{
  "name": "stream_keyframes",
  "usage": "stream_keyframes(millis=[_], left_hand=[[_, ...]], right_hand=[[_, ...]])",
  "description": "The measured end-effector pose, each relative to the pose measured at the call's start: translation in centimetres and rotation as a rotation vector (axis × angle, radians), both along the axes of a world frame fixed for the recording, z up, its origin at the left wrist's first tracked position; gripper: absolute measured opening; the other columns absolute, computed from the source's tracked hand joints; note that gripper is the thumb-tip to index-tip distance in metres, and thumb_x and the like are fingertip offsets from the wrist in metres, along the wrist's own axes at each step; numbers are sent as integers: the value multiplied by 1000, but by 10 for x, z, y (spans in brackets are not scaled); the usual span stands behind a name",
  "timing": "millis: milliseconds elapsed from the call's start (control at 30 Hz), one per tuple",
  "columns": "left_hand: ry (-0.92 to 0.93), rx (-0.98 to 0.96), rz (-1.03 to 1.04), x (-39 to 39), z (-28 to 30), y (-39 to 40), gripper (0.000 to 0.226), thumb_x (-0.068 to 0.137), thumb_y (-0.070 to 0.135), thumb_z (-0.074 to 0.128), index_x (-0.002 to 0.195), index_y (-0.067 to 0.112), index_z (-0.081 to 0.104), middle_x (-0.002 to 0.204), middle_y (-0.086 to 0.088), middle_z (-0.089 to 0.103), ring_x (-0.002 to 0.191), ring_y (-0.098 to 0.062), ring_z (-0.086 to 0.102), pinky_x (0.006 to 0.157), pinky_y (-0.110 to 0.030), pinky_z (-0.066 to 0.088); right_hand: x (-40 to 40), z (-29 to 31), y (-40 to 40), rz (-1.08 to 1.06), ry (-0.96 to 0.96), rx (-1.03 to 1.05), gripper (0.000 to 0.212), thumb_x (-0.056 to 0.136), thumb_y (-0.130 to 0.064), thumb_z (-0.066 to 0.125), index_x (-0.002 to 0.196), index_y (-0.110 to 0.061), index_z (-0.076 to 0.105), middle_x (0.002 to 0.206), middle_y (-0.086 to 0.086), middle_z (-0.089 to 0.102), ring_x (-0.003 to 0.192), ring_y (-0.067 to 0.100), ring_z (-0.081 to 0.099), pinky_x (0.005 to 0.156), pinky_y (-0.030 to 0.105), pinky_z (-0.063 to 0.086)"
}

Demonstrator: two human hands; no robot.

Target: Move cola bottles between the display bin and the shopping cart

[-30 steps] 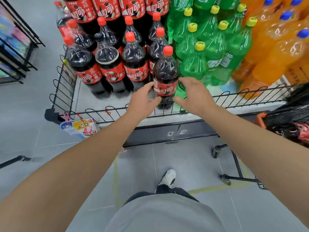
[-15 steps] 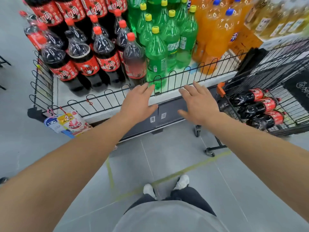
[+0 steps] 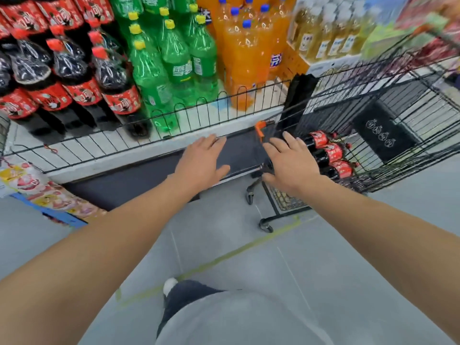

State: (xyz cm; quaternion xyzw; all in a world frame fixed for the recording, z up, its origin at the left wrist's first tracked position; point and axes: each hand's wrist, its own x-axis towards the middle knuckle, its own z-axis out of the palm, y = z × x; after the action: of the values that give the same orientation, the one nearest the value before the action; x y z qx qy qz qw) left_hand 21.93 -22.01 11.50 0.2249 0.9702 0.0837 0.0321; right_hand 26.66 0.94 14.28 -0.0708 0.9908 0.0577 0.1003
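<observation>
Several dark cola bottles with red labels and red caps stand upright at the left of the wire-fenced display bin. Three more cola bottles lie on their sides in the black wire shopping cart at the right. My left hand hovers flat with straight fingers in front of the bin's lower edge and holds nothing. Just left of the lying bottles, my right hand is spread wide beside the cart's near corner, also holding nothing.
Green soda bottles and orange soda bottles fill the bin to the right of the cola. A black box sits in the cart. Yellow bottles stand on a shelf behind. Paper price tags hang at the bin's left corner.
A second ago both hands held an upright cola bottle at the bin's front. They let go of it, and hands and view have swung right toward the cart.
</observation>
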Motion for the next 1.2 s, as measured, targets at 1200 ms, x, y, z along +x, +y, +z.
stream_keyframes(millis=[1200], left_hand=[[-522, -3, -11, -190, -171, 415, 78, 96, 47, 58, 158, 16, 25, 164, -12, 24, 146, -32, 34, 116, -44, 35]], right_hand=[[-199, -158, 422, -532, -369, -302, 74, 100, -46, 59, 155, -3, 34, 158, 19, 39, 148, 35, 33, 125, 42, 24]])
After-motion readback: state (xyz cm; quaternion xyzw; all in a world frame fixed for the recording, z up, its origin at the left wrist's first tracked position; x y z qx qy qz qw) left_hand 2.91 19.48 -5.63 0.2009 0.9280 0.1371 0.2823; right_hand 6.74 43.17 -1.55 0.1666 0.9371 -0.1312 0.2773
